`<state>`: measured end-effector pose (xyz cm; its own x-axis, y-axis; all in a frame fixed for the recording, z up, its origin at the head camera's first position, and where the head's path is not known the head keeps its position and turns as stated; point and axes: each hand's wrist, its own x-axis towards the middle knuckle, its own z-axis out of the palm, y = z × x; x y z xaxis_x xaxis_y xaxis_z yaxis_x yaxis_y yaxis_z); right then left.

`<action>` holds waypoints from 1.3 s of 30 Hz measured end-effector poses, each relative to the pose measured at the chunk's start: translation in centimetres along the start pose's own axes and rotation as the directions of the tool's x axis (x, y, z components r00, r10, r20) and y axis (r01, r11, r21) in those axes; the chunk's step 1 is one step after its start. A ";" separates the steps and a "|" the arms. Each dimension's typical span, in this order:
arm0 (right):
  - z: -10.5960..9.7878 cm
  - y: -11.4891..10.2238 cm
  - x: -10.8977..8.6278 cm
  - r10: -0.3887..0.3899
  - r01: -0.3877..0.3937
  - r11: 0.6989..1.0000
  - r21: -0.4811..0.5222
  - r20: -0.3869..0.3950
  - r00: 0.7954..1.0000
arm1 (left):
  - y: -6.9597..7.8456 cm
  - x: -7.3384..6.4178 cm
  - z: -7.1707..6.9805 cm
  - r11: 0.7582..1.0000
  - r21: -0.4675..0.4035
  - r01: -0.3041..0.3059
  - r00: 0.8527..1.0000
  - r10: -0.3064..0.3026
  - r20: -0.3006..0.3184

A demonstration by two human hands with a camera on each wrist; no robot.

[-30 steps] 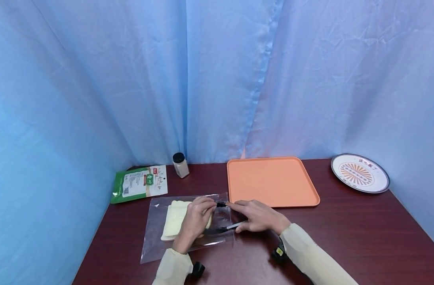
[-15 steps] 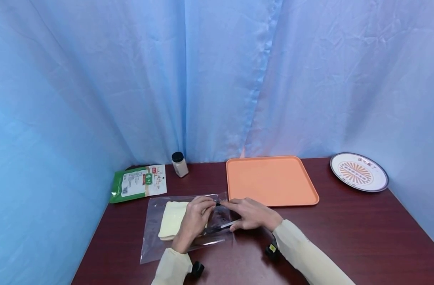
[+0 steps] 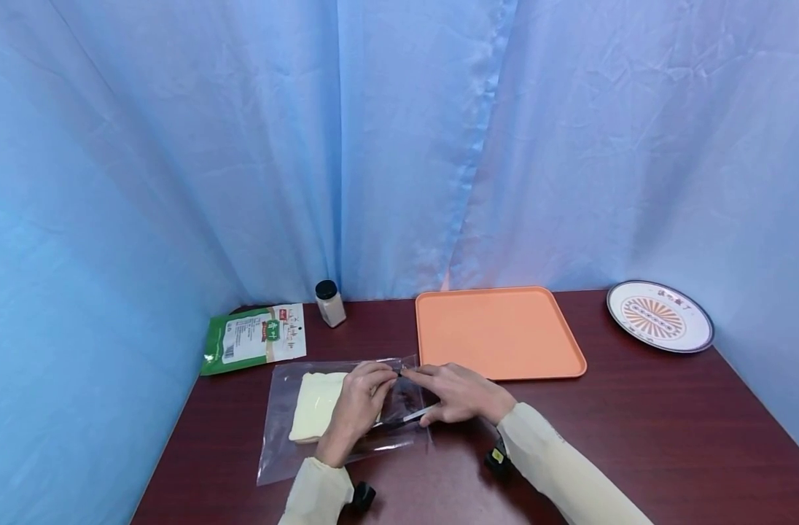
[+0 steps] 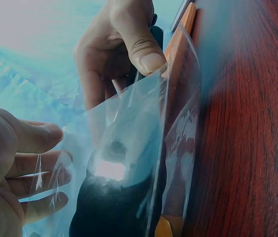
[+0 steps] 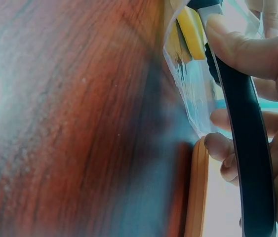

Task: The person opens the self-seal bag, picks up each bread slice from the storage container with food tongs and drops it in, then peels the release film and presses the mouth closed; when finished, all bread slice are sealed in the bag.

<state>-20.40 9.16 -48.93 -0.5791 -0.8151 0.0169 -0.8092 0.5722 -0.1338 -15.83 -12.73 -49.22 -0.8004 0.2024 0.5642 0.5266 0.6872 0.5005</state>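
From where I stand, the step looks like working the tongs [image 5: 247, 148] around the bread slices [image 3: 316, 408], which lie in a clear plastic bag [image 3: 275, 456] toward the left edge of the table [image 3: 636, 423]. The left hand [image 3: 356, 408] pinches the bag's film near its mouth; the right hand [image 3: 461, 394] grasps the tongs' arms, thumb well apart from fingers. Next probably calls for steadying the film while the tongs' squeeze is adjusted.

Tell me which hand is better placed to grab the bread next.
Probably the right hand: it holds the tongs, which reach into the clear bag with the bread, while the left hand holds the bag's edge.
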 end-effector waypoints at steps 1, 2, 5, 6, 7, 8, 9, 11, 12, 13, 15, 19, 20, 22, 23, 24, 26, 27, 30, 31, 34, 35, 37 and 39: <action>0.0 -0.1 0.0 0.012 -0.012 1.000 0.004 0.009 1.000 | 0.0 0.0 0.0 1.000 0.001 -0.002 1.000 0.002 0.000; -0.1 -0.1 0.1 0.021 -0.022 1.000 0.006 0.016 1.000 | 0.0 0.0 0.0 1.000 -0.001 -0.003 1.000 0.003 0.000; -0.1 -0.2 0.1 0.036 -0.036 0.999 0.006 0.018 0.999 | 0.0 0.0 0.0 1.000 -0.002 0.002 1.000 -0.002 0.004; 0.0 -0.2 0.1 0.036 -0.036 0.999 0.005 0.015 0.999 | 0.1 0.1 0.0 1.000 -0.001 0.004 1.000 -0.004 0.004; 0.0 -0.1 0.2 0.037 -0.037 0.999 0.004 0.013 0.999 | 0.1 0.1 0.0 1.000 0.000 0.005 1.000 -0.005 0.003; 0.0 -0.1 0.2 0.036 -0.037 0.999 0.007 0.010 0.999 | 0.1 0.1 0.0 1.000 0.000 0.005 1.000 -0.005 0.002; 0.0 -0.1 0.2 0.037 -0.037 0.999 0.014 0.009 0.999 | 0.1 0.1 0.1 1.000 -0.001 0.007 1.000 -0.007 0.002; -0.1 -0.1 0.2 0.047 -0.047 0.998 0.037 0.016 0.999 | 0.1 0.1 0.1 1.000 -0.004 0.010 1.000 -0.010 0.001; -0.2 -0.1 0.1 0.050 -0.051 0.998 0.045 0.016 0.999 | 0.0 0.1 0.1 1.000 -0.004 0.009 1.000 -0.009 -0.001; -0.3 -0.1 0.1 0.057 -0.058 0.997 0.054 0.019 0.998 | 0.0 0.1 0.1 1.000 -0.004 0.010 1.000 -0.010 -0.001; -0.6 -0.1 -0.1 0.064 -0.066 0.995 0.070 0.020 0.998 | 0.0 0.0 0.1 1.000 -0.003 0.013 1.000 -0.013 -0.001; -0.8 0.1 -0.6 0.070 -0.070 0.995 0.070 0.010 0.998 | 0.0 0.0 0.2 1.000 -0.009 0.014 1.000 -0.014 -0.002; -0.8 0.2 -0.8 0.070 -0.070 0.995 0.070 0.007 0.998 | 0.0 0.0 0.2 1.000 -0.009 0.013 1.000 -0.013 -0.003; -0.9 0.4 -1.3 0.076 -0.076 0.995 0.070 -0.001 0.997 | 0.0 0.0 0.2 1.000 -0.010 0.012 1.000 -0.012 -0.004; -0.8 0.5 -1.6 0.079 -0.079 0.995 0.068 -0.007 0.997 | 0.0 0.0 0.2 1.000 -0.007 0.012 1.000 -0.012 -0.005; -0.9 0.6 -1.9 0.084 -0.083 0.994 0.073 -0.013 0.996 | 0.0 0.0 0.2 1.000 -0.005 0.014 1.000 -0.014 -0.005; -0.9 0.9 -2.5 0.095 -0.093 0.993 0.080 -0.025 0.995 | 0.0 0.0 0.3 1.000 -0.003 0.018 1.000 -0.018 -0.004; -0.9 1.0 -2.9 0.100 -0.097 0.992 0.083 -0.033 0.994 | 0.0 0.0 0.3 1.000 -0.003 0.020 1.000 -0.020 -0.002; -1.1 1.4 -4.1 0.106 -0.099 0.990 0.101 -0.062 0.992 | -0.1 0.0 0.3 1.000 -0.009 0.008 1.000 -0.009 -0.009; -1.1 1.6 -4.6 0.110 -0.103 0.989 0.108 -0.070 0.991 | -0.1 0.0 0.3 1.000 -0.007 -0.001 1.000 0.001 -0.015; -1.4 1.8 -5.9 0.133 -0.122 0.985 0.122 -0.089 0.987 | -0.3 0.0 0.3 1.000 -0.008 -0.028 0.999 0.028 -0.033; -1.4 1.9 -6.4 0.148 -0.135 0.982 0.128 -0.095 0.984 | -0.3 0.0 0.3 0.999 -0.006 -0.032 0.999 0.032 -0.038; -1.6 2.0 -7.3 0.181 -0.166 0.976 0.144 -0.101 0.978 | -0.3 0.0 0.3 1.000 0.000 -0.026 0.999 0.026 -0.039; -1.7 2.3 -8.2 0.212 -0.192 0.968 0.163 -0.118 0.970 | -0.3 0.0 0.3 1.000 0.002 -0.010 0.999 0.011 -0.032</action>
<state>-17.67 17.28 -47.69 -0.7452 -0.6585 0.1047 -0.6557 0.6953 -0.2942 -16.04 -12.72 -49.53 -0.7851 0.1869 0.5904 0.5345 0.6861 0.4935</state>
